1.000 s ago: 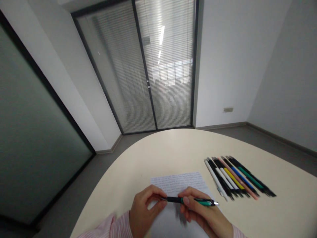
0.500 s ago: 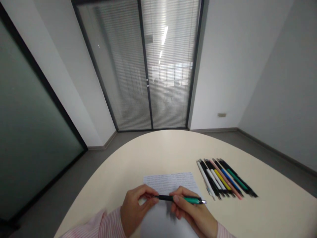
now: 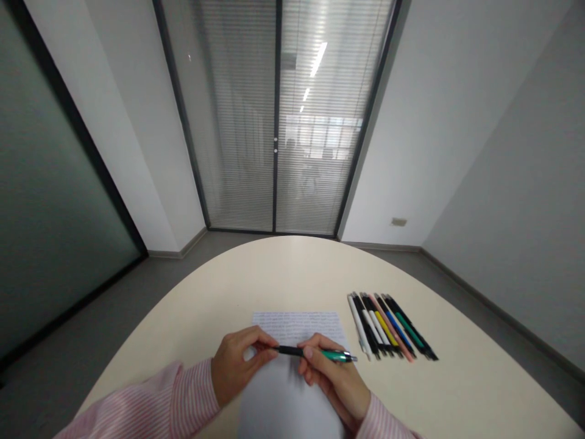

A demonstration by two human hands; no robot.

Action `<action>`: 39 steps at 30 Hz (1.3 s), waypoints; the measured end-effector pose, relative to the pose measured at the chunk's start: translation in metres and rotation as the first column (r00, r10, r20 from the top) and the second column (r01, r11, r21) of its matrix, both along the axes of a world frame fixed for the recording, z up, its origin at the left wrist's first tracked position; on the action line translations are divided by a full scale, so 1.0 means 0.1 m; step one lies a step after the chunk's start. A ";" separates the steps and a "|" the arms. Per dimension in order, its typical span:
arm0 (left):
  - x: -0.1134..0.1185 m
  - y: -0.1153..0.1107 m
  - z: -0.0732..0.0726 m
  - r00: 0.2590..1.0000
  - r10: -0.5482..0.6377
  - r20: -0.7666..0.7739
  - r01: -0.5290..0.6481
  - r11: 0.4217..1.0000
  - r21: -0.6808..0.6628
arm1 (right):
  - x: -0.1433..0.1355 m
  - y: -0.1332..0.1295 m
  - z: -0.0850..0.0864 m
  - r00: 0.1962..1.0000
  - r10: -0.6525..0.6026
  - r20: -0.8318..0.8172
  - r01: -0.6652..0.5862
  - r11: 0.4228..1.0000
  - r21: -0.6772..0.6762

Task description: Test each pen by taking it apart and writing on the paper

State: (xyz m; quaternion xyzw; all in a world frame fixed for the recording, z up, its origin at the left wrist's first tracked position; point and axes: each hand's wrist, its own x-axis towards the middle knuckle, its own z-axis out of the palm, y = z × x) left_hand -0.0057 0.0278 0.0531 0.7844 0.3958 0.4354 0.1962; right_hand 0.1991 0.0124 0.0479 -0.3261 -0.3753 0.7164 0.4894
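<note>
Sleeves [image 3: 195, 389] are pink-striped, the pen [image 3: 335, 355] black-green.

Dim light, white glare through far dark-framed, blind-covered glass panels [image 3: 315, 189], soft shadow below right hand [image 3: 333, 375] on white paper sheet [image 3: 278, 405], blurred writing [image 3: 297, 321], stretched edges

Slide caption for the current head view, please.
Left hand and right hand hold a green and black pen over a sheet; more pens lie to the right.

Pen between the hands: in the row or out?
Out: the left hand and right hand hold the pen over the paper, left of the row of pens.
</note>
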 end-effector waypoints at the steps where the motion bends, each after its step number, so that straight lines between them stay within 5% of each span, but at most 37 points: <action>1: 0.00 0.00 0.00 1.000 -0.002 -0.006 0.002 1.000 0.013 | 0.00 0.00 0.00 1.000 -0.001 -0.001 0.001 1.000 -0.001; 24: 0.00 -0.04 -0.03 0.991 -0.113 -0.066 0.114 0.994 0.006 | 0.00 -0.01 -0.03 0.999 -0.032 0.029 0.033 0.999 -0.028; 39: 0.00 0.00 -0.01 0.998 -0.066 0.010 0.065 0.998 0.022 | 0.02 -0.02 0.04 1.000 -0.020 0.002 0.020 0.996 -0.081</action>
